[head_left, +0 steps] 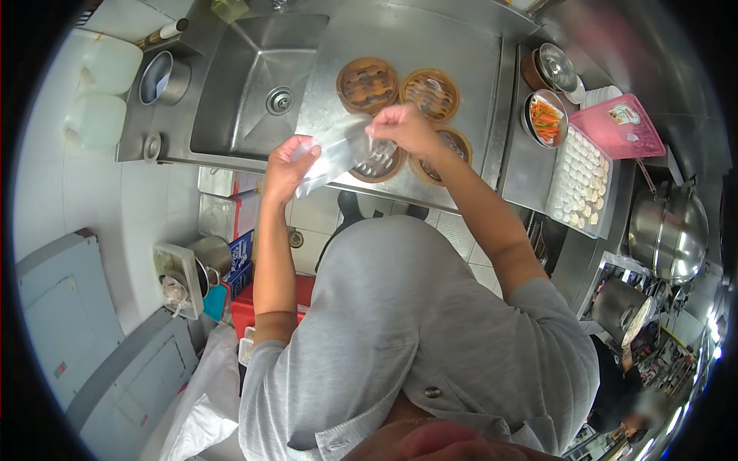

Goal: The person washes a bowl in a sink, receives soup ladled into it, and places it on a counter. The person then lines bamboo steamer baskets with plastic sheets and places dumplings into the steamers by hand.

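A crinkled, see-through plastic bag is stretched between my hands over the steel counter, partly smeared by motion. My left hand grips its left edge, thumb on top. At the upper right end, the fingers of my right hand are pinched together on the bag. Beneath and beyond it stand several round bamboo steamers: a far left steamer, a far right steamer, a near left steamer partly hidden by the bag, and a near right steamer partly hidden by my right forearm.
To the left is a steel sink, with a metal pot beyond it. On the right stand a bowl of orange and green strips, a tray of white pieces, a pink lid and a wok. Another person is at lower right.
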Tool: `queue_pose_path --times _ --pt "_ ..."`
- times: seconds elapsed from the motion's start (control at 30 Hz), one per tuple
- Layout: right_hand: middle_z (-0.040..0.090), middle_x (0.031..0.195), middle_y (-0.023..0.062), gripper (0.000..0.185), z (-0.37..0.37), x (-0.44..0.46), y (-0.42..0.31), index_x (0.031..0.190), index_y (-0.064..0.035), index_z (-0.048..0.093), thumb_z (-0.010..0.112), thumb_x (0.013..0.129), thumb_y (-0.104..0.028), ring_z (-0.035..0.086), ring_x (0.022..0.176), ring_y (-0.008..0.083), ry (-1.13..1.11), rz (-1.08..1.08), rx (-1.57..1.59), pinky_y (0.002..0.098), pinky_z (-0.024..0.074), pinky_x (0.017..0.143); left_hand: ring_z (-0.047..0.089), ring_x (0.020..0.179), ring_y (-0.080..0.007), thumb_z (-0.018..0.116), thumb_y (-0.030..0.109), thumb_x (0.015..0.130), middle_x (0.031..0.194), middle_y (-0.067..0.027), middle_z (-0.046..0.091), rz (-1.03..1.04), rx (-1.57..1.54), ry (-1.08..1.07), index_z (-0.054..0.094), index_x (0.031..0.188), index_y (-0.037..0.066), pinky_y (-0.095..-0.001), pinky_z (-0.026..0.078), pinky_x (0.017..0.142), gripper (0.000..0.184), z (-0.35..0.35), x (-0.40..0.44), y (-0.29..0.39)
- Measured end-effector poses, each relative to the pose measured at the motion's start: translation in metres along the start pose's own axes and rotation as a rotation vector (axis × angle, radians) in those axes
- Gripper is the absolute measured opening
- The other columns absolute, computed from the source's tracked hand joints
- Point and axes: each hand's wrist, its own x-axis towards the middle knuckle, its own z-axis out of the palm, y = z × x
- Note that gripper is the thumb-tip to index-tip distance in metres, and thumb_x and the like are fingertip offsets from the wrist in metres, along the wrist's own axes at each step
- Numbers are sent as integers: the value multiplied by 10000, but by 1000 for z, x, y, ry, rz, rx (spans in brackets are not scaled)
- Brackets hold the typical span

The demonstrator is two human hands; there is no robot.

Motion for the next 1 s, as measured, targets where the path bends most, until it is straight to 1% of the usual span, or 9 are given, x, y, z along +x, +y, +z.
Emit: queue_pose_path --times 0.07,0.17,0.27,0.37,0.47,0.57,0.77,0.87,1.0 --pt "723 793 67 209 -9 18 -8 866 -13 741 814 816 -203 636 664 116 90 -16 -70 268 515 646 583 711 -37 721 147 914 839 25 678 3 -15 30 683 997 56 -220 467 640 129 -14 0 -5" --pt "739 846 121 250 -21 53 -29 882 -51 760 790 802 -287 697 753 214 253 99 -608 349 546 720 583 721 -38 718 143 911 842 21 684 -13 -28 64 687 993 51 -220 467 646 126 -31 -7 -7" --pt "734 921 158 272 -21 86 -29 923 -79 764 733 801 -320 706 910 312 329 147 -924 432 543 828 587 726 -38 715 136 911 852 17 690 -26 -29 81 690 993 50 -218 470 651 121 -47 -14 -12" --pt "728 988 174 234 -18 99 -26 925 -82 760 673 827 -275 680 1018 338 348 121 -1087 468 526 893 595 735 -41 708 124 914 863 12 695 -33 -51 92 691 993 47 -218 479 664 111 -60 -22 -19" --pt "721 1016 182 217 -16 108 -22 928 -77 757 655 836 -246 682 1018 337 315 95 -1154 460 532 894 605 749 -46 701 113 918 875 8 698 -43 -68 122 689 1003 42 -219 491 685 111 -73 -31 -25" --pt "727 959 136 189 -20 116 -7 923 -133 741 687 829 -289 683 966 323 299 69 -1268 466 532 865 613 760 -50 702 107 918 889 2 701 -57 -70 129 686 1020 36 -222 501 701 125 -87 -37 -31" --pt "704 922 133 109 -21 122 8 855 -115 704 707 805 -211 673 948 325 508 -250 -1343 461 535 809 617 754 -52 718 116 911 897 -2 703 -82 -116 109 686 1041 38 -225 505 701 155 -103 -37 -29" --pt "682 926 133 92 -23 121 10 846 -84 682 677 813 -170 676 919 340 508 -369 -1276 465 540 822 615 751 -50 725 126 909 891 1 703 -97 -100 112 688 1038 41 -221 502 701 159 -106 -35 -27" --pt "687 922 109 117 -16 107 -1 838 -86 689 692 819 -201 673 901 333 385 -282 -1260 440 543 799 609 742 -46 729 129 906 880 7 702 -83 -106 48 692 1029 44 -216 496 692 154 -105 -27 -20"
